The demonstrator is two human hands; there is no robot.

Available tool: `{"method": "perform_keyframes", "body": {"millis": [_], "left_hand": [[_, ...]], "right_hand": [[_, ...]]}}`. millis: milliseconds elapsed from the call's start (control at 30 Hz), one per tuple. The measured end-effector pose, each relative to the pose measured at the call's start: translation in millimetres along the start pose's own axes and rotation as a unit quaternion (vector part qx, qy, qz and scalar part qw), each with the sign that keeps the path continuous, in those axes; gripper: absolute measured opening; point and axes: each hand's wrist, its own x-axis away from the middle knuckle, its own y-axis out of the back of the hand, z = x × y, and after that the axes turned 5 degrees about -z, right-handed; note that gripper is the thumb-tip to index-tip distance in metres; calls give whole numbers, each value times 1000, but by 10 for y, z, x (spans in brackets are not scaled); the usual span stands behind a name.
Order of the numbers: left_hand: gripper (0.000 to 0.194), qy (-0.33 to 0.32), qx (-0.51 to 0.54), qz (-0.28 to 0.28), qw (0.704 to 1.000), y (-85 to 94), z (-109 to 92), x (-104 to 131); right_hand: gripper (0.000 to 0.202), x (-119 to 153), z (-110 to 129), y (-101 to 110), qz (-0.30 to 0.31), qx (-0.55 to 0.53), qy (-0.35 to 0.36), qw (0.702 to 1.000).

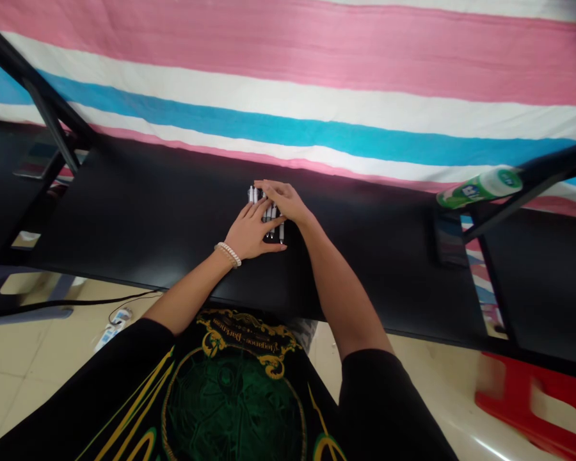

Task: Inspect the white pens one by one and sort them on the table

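On the black counter (173, 211), near the middle, a bunch of white pens (281, 232) is lying roughly side by side under both hands. The left hand (249, 234) is spreading its fingers across the pens, its thumb reaching below their near ends; that grip is looking released, pressing or steadying rather than clenching. The right hand (288, 200) is curving over them from the other side, its forefinger extending toward the far ends. Whether its grip is pinching a pen, I cannot tell, since the fingers are hiding much of the bunch.

The near ends are sitting unevenly, so light, flat contact is seeming wiser than a hard squeeze: round barrels are likely to be rolling or riding over one another under pressure. Bracing one side while nudging from the other would be keeping them parallel.

As for edges, the counter's near rim is running in front of the person's shirt (235, 378), and the striped cloth (317, 61) is bordering the far side. Sideways, the dark surface is offering the longest run for moving, with a green-and-white canister (480, 187) standing or leaning well apart at the right, beside a black metal bar (513, 192).
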Motion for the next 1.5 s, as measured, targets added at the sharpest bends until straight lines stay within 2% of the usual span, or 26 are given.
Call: {"method": "perform_keyframes", "body": {"millis": [100, 167, 300, 467, 800, 1033, 1233, 1333, 1433, 1500], "left_hand": [[69, 1, 3, 2, 1000, 12, -7, 0], [67, 3, 2, 3, 1000, 19, -14, -2], [68, 10, 0, 9, 1000, 27, -29, -14], [65, 4, -10, 14, 1000, 49, 1, 17], [62, -43, -26, 36, 998, 205, 291, 195], [60, -57, -12, 40, 998, 314, 482, 325], [60, -58, 24, 19, 998, 319, 470, 344], [67, -54, 47, 4, 997, 339, 463, 352], [73, -33, 105, -50, 993, 368, 465, 358], [66, 5, 151, -108, 983, 376, 477, 354]], "right_hand": [[51, -14, -5, 32, 41, -1, 3, 999], [43, -20, -37, 29, 45, 25, 22, 998], [30, -4, -97, -42, 2, 100, 65, 993], [33, 74, -62, -171, -29, 131, 78, 988], [36, 128, 16, -498, -57, 170, 60, 982], [37, 193, 109, -699, -88, 137, 61, 985], [37, 399, 97, -659, -216, 106, 21, 970], [33, 643, 152, -640, -243, 110, -7, 964], [33, 897, 236, -638, -265, 100, -49, 958], [36, 1024, 292, -659, -264, 94, -74, 957]]}}
